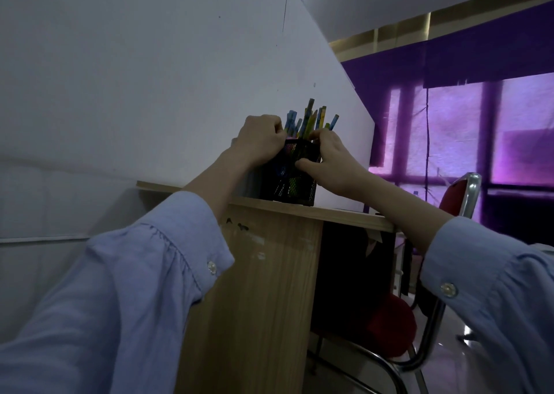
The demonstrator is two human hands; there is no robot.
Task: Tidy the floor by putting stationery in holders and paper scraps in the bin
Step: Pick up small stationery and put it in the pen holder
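A black mesh pen holder (287,184) stands on the top of a wooden desk (329,212), against a white wall. Several blue, yellow and green pencils (311,118) stick up out of it. My left hand (260,137) grips the holder's left rim, its fingers curled among the pencils. My right hand (329,160) clasps the holder's right side, thumb pressed on the mesh front. Both arms reach up in light blue sleeves. The floor, any paper scraps and any bin are out of view.
The desk's wooden side panel (257,303) fills the lower middle. A red-cushioned chair with a chrome frame (419,318) is tucked under the desk at the right. Purple curtains (467,124) cover the window behind it.
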